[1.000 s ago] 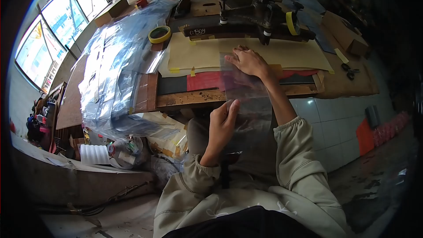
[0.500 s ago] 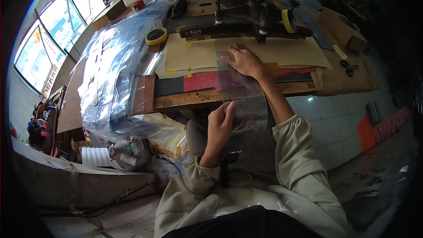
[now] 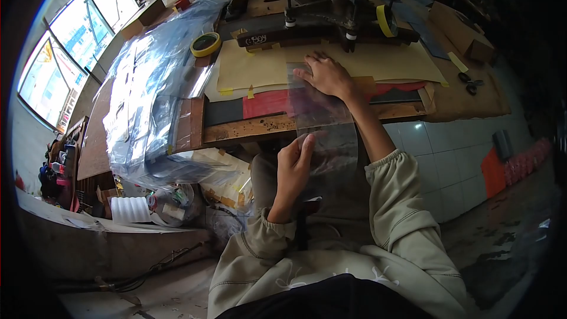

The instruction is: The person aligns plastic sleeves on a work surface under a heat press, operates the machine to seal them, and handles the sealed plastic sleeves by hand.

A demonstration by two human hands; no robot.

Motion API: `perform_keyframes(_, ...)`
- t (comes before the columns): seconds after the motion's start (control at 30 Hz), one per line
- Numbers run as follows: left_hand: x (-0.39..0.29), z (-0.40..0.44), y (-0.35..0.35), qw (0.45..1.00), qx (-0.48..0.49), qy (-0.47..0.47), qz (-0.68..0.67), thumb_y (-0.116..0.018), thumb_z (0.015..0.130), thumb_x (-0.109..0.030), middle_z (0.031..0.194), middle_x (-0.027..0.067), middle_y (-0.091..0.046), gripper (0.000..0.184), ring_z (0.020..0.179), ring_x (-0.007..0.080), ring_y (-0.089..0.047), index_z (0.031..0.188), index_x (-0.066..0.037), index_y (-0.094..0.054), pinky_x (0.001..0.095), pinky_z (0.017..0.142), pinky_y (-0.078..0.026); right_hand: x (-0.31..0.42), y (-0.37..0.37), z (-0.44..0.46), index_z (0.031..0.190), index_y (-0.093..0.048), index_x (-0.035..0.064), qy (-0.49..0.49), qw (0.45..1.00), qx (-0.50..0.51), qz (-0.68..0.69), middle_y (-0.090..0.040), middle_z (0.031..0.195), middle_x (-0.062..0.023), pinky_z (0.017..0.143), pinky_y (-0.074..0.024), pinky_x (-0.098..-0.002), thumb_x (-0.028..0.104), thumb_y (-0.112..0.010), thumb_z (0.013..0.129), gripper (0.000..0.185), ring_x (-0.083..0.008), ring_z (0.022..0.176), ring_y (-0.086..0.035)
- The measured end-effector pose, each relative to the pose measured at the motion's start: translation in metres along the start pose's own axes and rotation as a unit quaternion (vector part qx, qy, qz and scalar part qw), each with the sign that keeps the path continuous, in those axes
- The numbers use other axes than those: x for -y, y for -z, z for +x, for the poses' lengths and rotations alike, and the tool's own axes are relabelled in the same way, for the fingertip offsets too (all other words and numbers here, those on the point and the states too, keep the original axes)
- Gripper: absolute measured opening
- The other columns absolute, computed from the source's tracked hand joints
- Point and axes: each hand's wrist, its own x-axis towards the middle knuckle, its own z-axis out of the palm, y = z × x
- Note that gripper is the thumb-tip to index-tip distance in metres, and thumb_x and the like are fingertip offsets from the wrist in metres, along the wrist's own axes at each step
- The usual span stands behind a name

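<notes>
A clear plastic sheet [image 3: 331, 136] hangs from the bench over its wooden front edge toward my lap. My left hand [image 3: 295, 162] pinches the sheet's left edge between thumb and fingers, just below the bench edge. Lying flat with fingers spread, my right hand [image 3: 326, 77] rests on the sheet's upper part, over the cream board [image 3: 254, 71]. Beneath the board shows a strip of red material [image 3: 266, 104] on a dark surface. Just behind my right hand is the dark press bar [image 3: 269, 40] of a machine.
A large pile of clear plastic sheets [image 3: 147, 94] covers the bench's left side. One yellow tape roll [image 3: 206, 45] lies near it; another tape roll [image 3: 387, 20] hangs on the machine. Black scissors [image 3: 471, 83] and a cardboard box [image 3: 460, 29] sit at the right.
Both hands keep almost the same places on the plastic sheet. The view has shifted slightly, and the bench items appear a little higher and to the left.
</notes>
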Motion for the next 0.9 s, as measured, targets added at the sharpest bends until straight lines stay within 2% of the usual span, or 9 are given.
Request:
perform_keyframes(0.17,-0.01,-0.001,-0.002,0.999,0.0,-0.005,0.048,-0.047,0.1,-0.023,0.056,-0.0077,-0.031,0.032,0.053,0.0015,-0.026,0.107,0.0,-0.067,0.0237,0.046,-0.02,0.001,0.005,0.001,0.112,-0.058,-0.0045,-0.003,1.0,0.014,0.003,-0.058,0.118,-0.0221,0.099,-0.0427,-0.0419,0.054,-0.05,0.088,0.064,-0.0351,0.115,-0.053)
perform_keyframes(0.37,-0.004,0.0,-0.004,0.999,0.001,-0.012,0.03,-0.047,0.1,-0.023,0.056,-0.0077,-0.032,0.032,0.053,0.0011,-0.026,0.107,0.0,-0.066,0.0238,0.046,-0.02,-0.004,-0.002,0.003,0.113,-0.058,-0.0041,0.012,1.0,-0.001,-0.009,-0.058,0.12,-0.0214,0.097,-0.0439,-0.042,0.054,-0.051,0.088,0.063,-0.0351,0.115,-0.053)
perform_keyframes(0.6,0.005,0.001,-0.004,1.0,0.013,0.007,-0.007,-0.047,0.1,-0.024,0.056,-0.0074,-0.034,0.032,0.052,0.0009,-0.026,0.107,0.001,-0.066,0.0235,0.046,-0.02,-0.001,0.004,0.003,0.113,-0.058,-0.0039,-0.011,0.999,0.029,0.007,-0.057,0.121,-0.0208,0.099,-0.0429,-0.0418,0.053,-0.052,0.088,0.063,-0.0346,0.116,-0.052)
perform_keyframes(0.9,0.007,0.001,-0.003,1.0,0.014,0.0,0.014,-0.047,0.1,-0.025,0.055,-0.0075,-0.031,0.032,0.052,0.0012,-0.025,0.107,0.0,-0.066,0.0241,0.046,-0.019,-0.003,0.001,0.003,0.113,-0.058,-0.0041,-0.007,1.0,0.02,0.002,-0.058,0.12,-0.0212,0.099,-0.0425,-0.0418,0.054,-0.053,0.087,0.063,-0.035,0.116,-0.052)
